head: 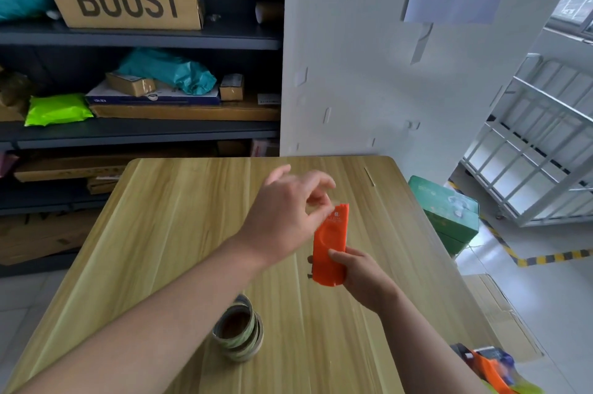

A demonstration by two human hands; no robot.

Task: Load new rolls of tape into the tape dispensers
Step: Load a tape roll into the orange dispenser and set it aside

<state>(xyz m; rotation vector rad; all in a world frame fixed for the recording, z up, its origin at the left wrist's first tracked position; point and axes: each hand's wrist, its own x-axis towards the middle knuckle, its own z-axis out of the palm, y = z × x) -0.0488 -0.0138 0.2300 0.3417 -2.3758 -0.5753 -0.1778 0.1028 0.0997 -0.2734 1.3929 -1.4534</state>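
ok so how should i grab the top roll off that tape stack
Come straight down from above and pinch the top roll across its outer rim, thumb one side, fingers opposite. The stack of tape rolls lies flat on the table, cores facing up, so that rim is exposed all round.

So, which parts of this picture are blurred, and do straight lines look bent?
Head view: the left hand has motion-smeared fingers by the orange plastic tape dispenser; the bottom right corner is soft; the dark metal shelves and white wire cage bow from the wide lens.
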